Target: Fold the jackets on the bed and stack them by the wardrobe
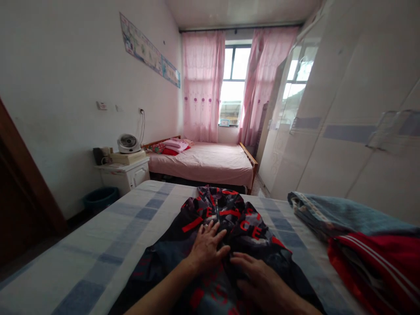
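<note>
A black zip-up jacket (259,214) with grey patches and red lettering lies front up on the bed, its collar away from me. My left hand (208,245) rests palm down on the jacket's front beside the zip, fingers spread. Just right of it, my right hand (260,278) touches the front, fingers reaching left and lightly bent. Dark cloth shows between its fingertips, and I see no firm hold. The jacket's lower part runs under my forearms and out of view.
The bed has a white and blue striped sheet (131,232). At right lie folded blue jeans (344,212) and a red garment (387,262) with white stripes. Beyond stand a pink-covered bed (210,162), a nightstand (138,173) with a fan (127,143), a bin (100,199) and white wardrobes (344,100).
</note>
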A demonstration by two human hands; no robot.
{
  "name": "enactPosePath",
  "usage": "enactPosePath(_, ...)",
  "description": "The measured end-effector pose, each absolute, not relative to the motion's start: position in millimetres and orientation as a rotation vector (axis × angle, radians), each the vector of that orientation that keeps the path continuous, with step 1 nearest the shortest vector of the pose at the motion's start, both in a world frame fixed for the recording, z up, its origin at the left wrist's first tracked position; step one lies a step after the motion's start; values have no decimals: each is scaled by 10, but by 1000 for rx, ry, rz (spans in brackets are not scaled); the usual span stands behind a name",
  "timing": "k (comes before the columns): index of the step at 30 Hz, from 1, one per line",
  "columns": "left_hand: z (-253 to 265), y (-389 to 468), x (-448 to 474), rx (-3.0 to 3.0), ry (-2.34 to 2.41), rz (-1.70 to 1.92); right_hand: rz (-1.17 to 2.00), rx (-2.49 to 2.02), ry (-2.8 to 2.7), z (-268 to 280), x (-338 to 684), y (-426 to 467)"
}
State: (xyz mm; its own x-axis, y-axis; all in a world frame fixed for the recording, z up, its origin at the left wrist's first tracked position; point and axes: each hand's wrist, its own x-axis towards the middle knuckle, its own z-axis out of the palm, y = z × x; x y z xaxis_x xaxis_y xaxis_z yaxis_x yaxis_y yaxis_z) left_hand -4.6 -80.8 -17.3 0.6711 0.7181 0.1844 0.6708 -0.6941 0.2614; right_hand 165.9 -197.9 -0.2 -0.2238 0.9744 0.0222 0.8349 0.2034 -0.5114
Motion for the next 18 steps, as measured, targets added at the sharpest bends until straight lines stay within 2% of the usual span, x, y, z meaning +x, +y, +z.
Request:
enactPosePath(6,-322,-847,-97,2580,1068,593,555,-1783,-1485,346,2326,-970)
enactPosePath(11,-346,-844,-70,2513,1073,586,597,-1886,-1188,199,2750,-46)
enactPosePath(18,-355,-744,-59,2470,1016,406,922,-1734,-1054,-27,2812,635)
